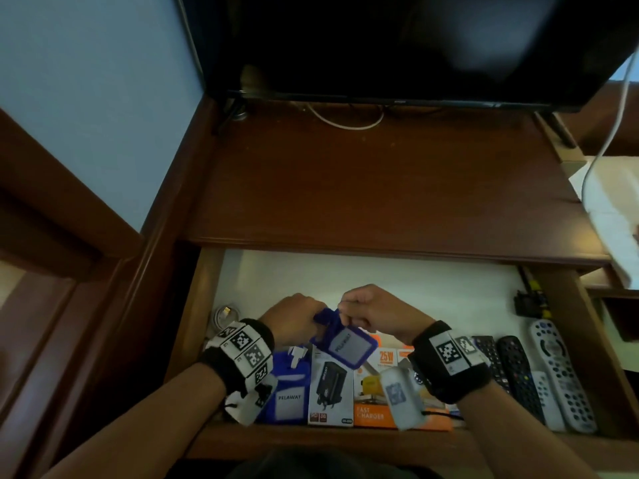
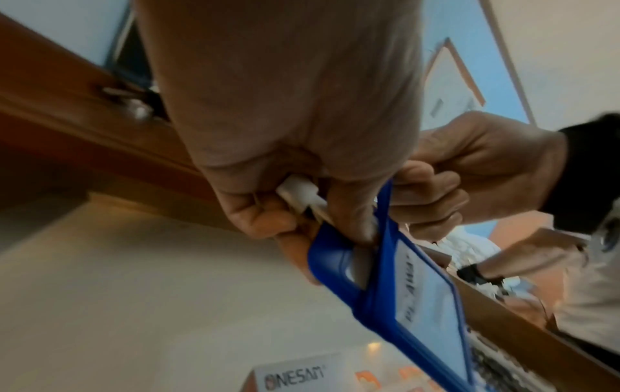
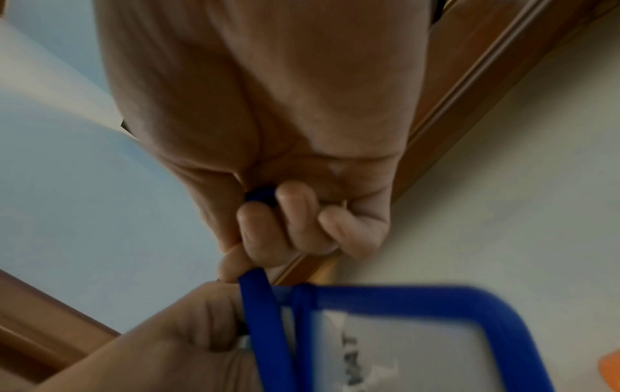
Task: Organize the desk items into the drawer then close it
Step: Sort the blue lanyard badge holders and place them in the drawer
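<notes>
both grips [image 1: 294, 318] [image 1: 371, 312] clench the blue badge holder [image 1: 345, 345]; only the left wrist view shows its white clip [image 2: 298, 195].

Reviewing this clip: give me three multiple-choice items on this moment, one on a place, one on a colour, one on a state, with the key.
1. Where do the remote controls lie?
A. on the desk top
B. at the drawer's right end
C. on the floor

2. What colour is the badge holder frame?
A. blue
B. red
C. green

3. How is the drawer?
A. shut
B. removed
C. pulled open

Key: 1 B, they lie side by side near the right wall; 2 A, the frame shows blue in all views, held by left hand and right hand; 3 C, its white floor and contents are exposed.
</notes>
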`<state>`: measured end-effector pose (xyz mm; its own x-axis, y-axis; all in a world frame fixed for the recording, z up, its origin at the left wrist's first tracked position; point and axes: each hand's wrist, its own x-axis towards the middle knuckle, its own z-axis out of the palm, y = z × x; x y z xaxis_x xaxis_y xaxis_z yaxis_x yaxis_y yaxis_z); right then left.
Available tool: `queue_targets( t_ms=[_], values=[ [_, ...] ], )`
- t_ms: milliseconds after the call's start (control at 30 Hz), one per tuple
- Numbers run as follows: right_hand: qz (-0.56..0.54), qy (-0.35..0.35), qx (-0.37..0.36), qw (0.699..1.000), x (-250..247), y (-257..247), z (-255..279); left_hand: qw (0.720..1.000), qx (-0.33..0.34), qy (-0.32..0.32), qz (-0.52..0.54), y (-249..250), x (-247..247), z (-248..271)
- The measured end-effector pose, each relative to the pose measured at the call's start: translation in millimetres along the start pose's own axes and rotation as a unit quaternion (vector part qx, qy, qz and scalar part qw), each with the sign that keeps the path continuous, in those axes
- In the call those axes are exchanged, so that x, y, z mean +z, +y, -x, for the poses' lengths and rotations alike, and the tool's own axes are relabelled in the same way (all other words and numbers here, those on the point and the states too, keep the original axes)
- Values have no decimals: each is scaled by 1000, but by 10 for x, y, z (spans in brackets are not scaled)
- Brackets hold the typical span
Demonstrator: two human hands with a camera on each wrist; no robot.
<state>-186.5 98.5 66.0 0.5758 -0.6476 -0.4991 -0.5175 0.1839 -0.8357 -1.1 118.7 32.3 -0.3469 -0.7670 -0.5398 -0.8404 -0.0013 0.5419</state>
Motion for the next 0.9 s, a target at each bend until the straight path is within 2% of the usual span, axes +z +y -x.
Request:
queue_targets(
  t_ms=[100, 200, 333, 433, 533, 600, 733, 900],
  values=[
    [-16, 19, 9, 1000, -11, 54, -21, 998, 29, -61, -20, 22, -101, 22],
    [-27, 28, 15, 999, -5, 131, -54, 994, 61, -85, 35, -26, -217, 47],
    [-57, 15, 12, 998, 111, 185, -104, 980, 76, -37, 183, -205, -332, 119],
    [-71, 18, -22, 997, 234, 153, -170, 961, 97, -9, 259, -337, -322, 179],
    [-51, 18, -54, 997, 365, 106, -292, 935, 110, 26, 336, -459, -298, 223],
    [-89, 26, -47, 995, 453, 76, -393, 911, 117, 56, 391, -542, -288, 260],
    [-151, 54, -43, 986, 639, 11, -533, 879, 120, 101, 451, -727, -290, 339],
    [-238, 83, -14, 968, 814, -48, -619, 850, 117, 98, 503, -925, -299, 342]
  ],
)
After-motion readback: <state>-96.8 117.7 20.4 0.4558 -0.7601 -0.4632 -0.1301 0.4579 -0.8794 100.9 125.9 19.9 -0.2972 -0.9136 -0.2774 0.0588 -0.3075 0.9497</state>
